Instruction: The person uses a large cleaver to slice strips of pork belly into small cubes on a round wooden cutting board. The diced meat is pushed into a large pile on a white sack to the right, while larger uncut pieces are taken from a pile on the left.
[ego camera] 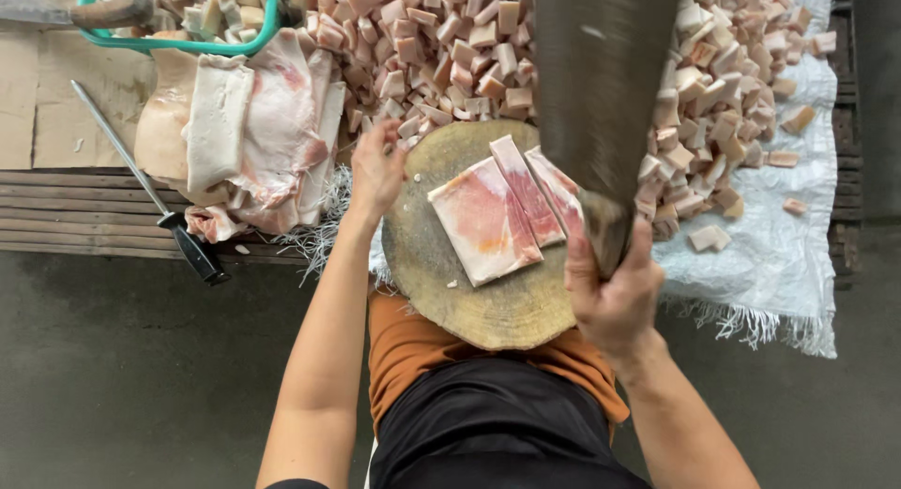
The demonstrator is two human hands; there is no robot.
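A white woven sheet, frayed at its lower edge, is being used as the work surface; it is spread over a slatted wooden pallet standing on a bare grey concrete floor. No walls or other room features are shown.

A large heap of cubed pork is lying across the upper centre and upper right of the frame, with uncut slabs of skin-on pork piled at upper left beside a green-rimmed basket. A round wooden chopping block is sitting at centre frame, and the slab being cut is resting on it, with two strips already lying just beside it at right.

A broad cleaver is being held raised above the block by the right hand, its grip closed fully around the handle. The left hand is being kept at the upper left edge of the block, fingers loosely curled, apparently holding nothing and clear of the meat.

For a clean cut, the blade would best be brought down parallel to the existing strips, with equal width kept and the left hand held well outside the blade's path.

A honing steel with a black handle is lying at left on the pallet.
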